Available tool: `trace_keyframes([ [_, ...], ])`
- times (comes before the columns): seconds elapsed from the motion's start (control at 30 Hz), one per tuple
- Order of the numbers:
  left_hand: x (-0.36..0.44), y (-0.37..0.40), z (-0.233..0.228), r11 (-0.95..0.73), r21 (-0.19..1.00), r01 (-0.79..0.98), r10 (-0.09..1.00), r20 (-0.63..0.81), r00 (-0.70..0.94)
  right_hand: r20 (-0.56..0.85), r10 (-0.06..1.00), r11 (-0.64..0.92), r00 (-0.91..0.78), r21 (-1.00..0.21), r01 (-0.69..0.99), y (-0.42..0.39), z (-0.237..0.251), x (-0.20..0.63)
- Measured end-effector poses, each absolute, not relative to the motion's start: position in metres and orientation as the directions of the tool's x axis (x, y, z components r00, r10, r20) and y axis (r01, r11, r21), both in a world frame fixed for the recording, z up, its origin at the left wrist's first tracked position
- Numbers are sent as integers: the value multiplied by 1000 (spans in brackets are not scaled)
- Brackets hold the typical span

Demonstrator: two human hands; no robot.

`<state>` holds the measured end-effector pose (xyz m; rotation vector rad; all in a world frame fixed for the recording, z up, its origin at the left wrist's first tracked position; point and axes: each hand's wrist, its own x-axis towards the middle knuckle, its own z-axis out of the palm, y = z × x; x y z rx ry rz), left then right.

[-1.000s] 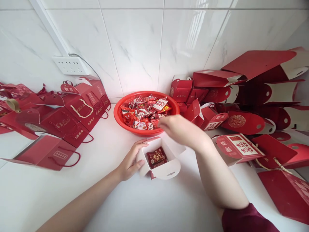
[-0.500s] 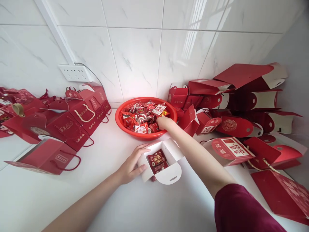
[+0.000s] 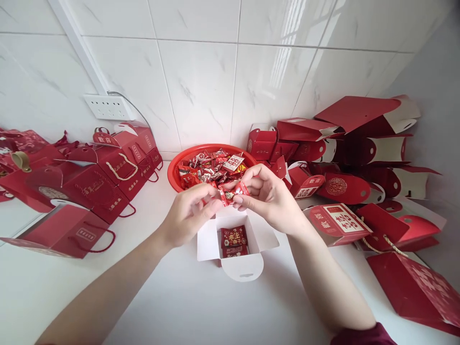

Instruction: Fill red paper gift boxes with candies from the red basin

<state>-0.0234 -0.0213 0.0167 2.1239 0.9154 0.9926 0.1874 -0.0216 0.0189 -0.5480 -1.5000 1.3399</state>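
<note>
Since half a second ago the right hand [image 3: 269, 196] has come out of the red basket [image 3: 176, 167] and the left hand [image 3: 187, 213] has let go of the open box [image 3: 237, 244]; both now meet above it. At far left, closed red gift boxes [image 3: 86, 191] stand along the wall under a white socket [image 3: 104, 106]. The left hand's fingers are curled, pinching 1 end of a small red wrapped candy [image 3: 233, 192]. The right hand's fingertips pinch the other end. Directly below, the open box holds 1 red packet [image 3: 233, 237]. Behind lies the basket of sweets. At right, unfilled red boxes [image 3: 352, 158] are heaped against the wall.
</note>
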Motion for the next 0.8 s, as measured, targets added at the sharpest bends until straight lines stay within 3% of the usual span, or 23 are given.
trace_keyframes([
  [0.23,1,-8,25,-547,785,290,830,465,306,321,892,203,-318,-913,-354,-16,16,183],
  [0.47,-4,-7,6,-556,790,258,822,477,311,241,892,176,-383,-964,-197,-8,15,192],
  [0.7,-2,-5,0,-766,598,236,642,721,259,361,907,306,-215,-918,-251,-11,14,184],
  [0.8,-1,-3,-2,-769,603,211,639,726,253,361,910,301,-205,-914,-273,-11,12,181],
])
